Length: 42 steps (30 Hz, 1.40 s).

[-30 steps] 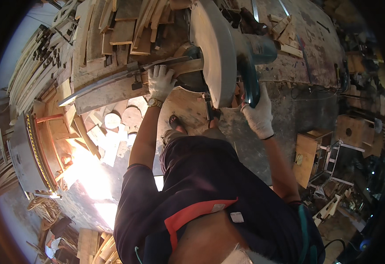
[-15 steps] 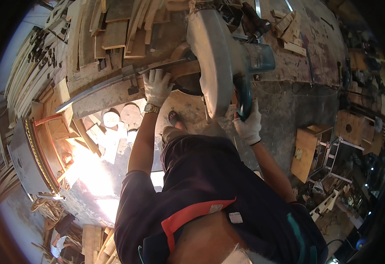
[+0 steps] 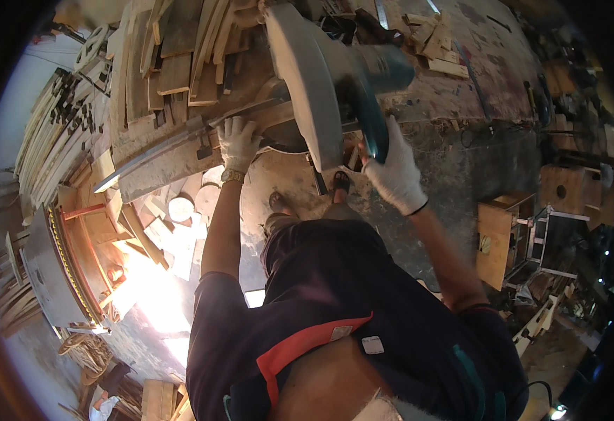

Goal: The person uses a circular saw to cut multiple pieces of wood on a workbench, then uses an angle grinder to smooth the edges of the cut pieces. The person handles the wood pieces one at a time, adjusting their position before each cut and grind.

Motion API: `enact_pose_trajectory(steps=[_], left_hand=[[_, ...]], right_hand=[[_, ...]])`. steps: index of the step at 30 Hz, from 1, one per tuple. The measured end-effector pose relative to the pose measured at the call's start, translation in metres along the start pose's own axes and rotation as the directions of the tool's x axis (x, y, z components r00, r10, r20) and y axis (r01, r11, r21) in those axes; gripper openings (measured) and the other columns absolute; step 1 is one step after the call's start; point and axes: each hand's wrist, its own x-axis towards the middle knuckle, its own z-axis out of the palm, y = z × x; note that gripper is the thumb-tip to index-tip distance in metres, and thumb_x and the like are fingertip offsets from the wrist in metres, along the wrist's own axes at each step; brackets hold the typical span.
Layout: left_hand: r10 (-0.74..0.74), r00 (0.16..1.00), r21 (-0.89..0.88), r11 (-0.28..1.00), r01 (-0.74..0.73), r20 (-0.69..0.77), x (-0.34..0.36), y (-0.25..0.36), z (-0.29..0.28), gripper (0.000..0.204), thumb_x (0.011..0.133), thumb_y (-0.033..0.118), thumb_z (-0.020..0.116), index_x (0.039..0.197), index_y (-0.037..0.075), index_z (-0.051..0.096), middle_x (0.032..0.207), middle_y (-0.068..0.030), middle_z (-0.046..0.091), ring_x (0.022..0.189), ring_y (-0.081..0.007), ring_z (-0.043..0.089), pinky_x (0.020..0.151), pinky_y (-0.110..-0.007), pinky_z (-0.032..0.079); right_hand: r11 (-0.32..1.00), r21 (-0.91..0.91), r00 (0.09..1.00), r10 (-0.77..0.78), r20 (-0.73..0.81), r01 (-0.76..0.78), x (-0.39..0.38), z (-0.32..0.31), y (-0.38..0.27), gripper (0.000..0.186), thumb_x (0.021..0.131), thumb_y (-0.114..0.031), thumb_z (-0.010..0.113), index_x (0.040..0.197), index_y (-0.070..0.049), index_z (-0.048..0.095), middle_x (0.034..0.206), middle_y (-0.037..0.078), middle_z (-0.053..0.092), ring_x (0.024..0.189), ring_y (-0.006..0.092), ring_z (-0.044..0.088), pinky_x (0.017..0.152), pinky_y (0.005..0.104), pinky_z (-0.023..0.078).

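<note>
Grey-hooded teal saw [image 3: 305,84]: hides cut and remainder from me.
White-gloved right hand [image 3: 394,172]: gripping its handle [image 3: 372,119].
White-gloved left hand [image 3: 238,144]: against brown wooden board [image 3: 277,114], saw's left; grip unclear.

The left hand [image 3: 238,145] and right hand [image 3: 398,175] are gloved in off-white; the saw guard [image 3: 303,84] is coloured grey, the saw handle [image 3: 373,126] dark teal; the navy shirt [image 3: 405,309] is trimmed in red.

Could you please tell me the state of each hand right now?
Left hand: touching the wood piece; open or closed cannot be told.
Right hand: closed around the teal saw handle.
</note>
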Motion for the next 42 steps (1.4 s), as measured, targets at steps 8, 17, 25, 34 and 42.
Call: enact_pose_trajectory(steps=[8, 17, 25, 34, 42], left_hand=[[-0.008, 0.996, -0.05, 0.999, 0.012, 0.089, -0.018, 0.018, -0.018, 0.039, 0.081, 0.033, 0.085, 0.106, 0.008, 0.071, 0.12, -0.0118, 0.068, 0.118, -0.0366, 0.06, 0.104, -0.053, 0.045], [-0.158, 0.984, -0.109, 0.98, 0.167, 0.081, -0.096, 0.103, -0.054, 0.036, 0.075, 0.018, 0.081, 0.105, 0.005, 0.068, 0.111, -0.0162, 0.066, 0.107, -0.0382, 0.061, 0.097, -0.053, 0.046], [-0.061, 0.995, -0.394, 0.915, 0.085, 0.074, -0.077, 0.21, -0.056, 0.043, 0.073, 0.015, 0.085, 0.112, 0.004, 0.072, 0.114, -0.0122, 0.072, 0.105, -0.0357, 0.064, 0.095, -0.049, 0.049], [-0.448, 0.888, -0.288, 0.868, 0.403, -0.107, -0.086, 0.203, -0.098, 0.033, 0.086, 0.007, 0.078, 0.119, 0.0, 0.074, 0.122, -0.0161, 0.073, 0.11, -0.0361, 0.066, 0.099, -0.048, 0.051], [-0.605, 0.791, -0.277, 0.779, 0.563, -0.094, -0.115, 0.208, -0.115, 0.032, 0.089, 0.008, 0.077, 0.12, 0.001, 0.073, 0.122, -0.016, 0.072, 0.114, -0.0365, 0.065, 0.102, -0.047, 0.05]], right_hand=[[0.977, 0.043, 0.944, -0.215, 0.252, 0.211, 0.106, -0.079, -0.111, 0.05, 0.099, -0.034, 0.067, 0.135, -0.001, 0.056, 0.091, 0.009, 0.07, 0.064, 0.0196, 0.071, 0.059, 0.0346, 0.059], [0.994, 0.062, 0.996, -0.086, 0.016, 0.085, 0.069, 0.007, 0.043, 0.05, 0.101, -0.048, 0.062, 0.107, 0.002, 0.059, 0.079, 0.022, 0.069, 0.08, 0.0436, 0.07, 0.071, 0.0495, 0.055], [0.831, 0.341, 0.855, 0.271, 0.442, -0.439, 0.029, -0.009, 0.149, 0.035, 0.104, -0.024, 0.056, 0.117, 0.006, 0.065, 0.098, 0.019, 0.072, 0.07, 0.0233, 0.075, 0.059, 0.0385, 0.061], [0.341, 0.934, 0.89, 0.451, -0.061, -0.109, 0.155, -0.143, 0.186, 0.032, 0.112, -0.028, 0.051, 0.128, 0.0, 0.051, 0.105, 0.018, 0.067, 0.078, 0.0255, 0.069, 0.066, 0.038, 0.06], [0.122, 0.876, 0.742, 0.593, 0.313, -0.467, 0.223, -0.026, 0.24, 0.034, 0.11, -0.028, 0.058, 0.13, -0.001, 0.051, 0.121, 0.02, 0.059, 0.096, 0.0326, 0.068, 0.081, 0.0454, 0.061]])
